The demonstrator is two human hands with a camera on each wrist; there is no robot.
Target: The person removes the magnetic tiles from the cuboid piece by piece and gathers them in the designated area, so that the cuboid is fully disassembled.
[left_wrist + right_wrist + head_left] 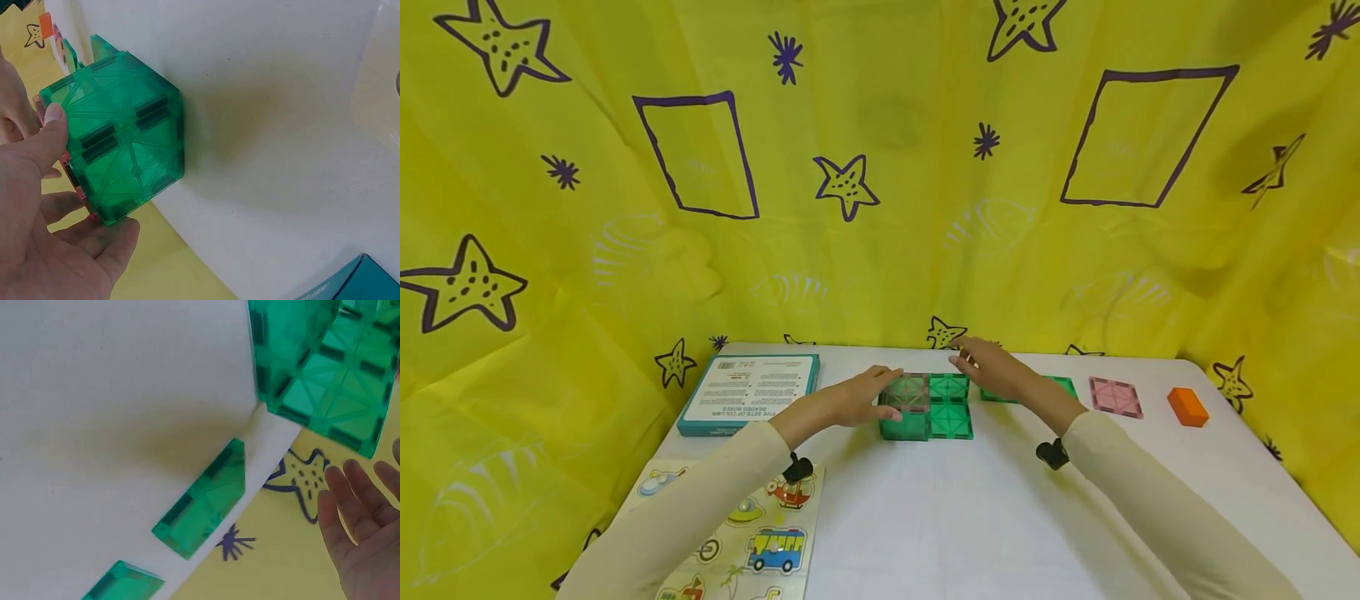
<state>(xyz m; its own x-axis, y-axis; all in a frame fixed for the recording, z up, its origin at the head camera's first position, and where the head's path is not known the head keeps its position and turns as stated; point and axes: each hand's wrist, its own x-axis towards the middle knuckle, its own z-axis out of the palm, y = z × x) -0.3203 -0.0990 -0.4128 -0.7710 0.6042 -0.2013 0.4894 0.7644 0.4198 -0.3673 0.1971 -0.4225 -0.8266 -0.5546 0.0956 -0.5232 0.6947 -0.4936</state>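
A box-like build of see-through green magnetic tiles (951,421) stands at the middle of the table, with a pink tile (906,392) on top of its left part. My left hand (857,398) holds the build at its left side. Its thumb (55,125) lies over the pink-edged top rim, and its fingers (119,250) reach round the far corner. My right hand (988,367) hovers behind the build's right end, holding nothing. In the right wrist view, its loosely spread fingers (353,494) are apart from the green tiles (337,381).
Right of the build lie loose green tiles (203,500), partly behind my right forearm, then a pink tile (1116,397) and an orange block (1187,407). A teal-edged box (748,392) and a picture puzzle board (775,517) are at left. A yellow curtain (887,267) hangs behind.
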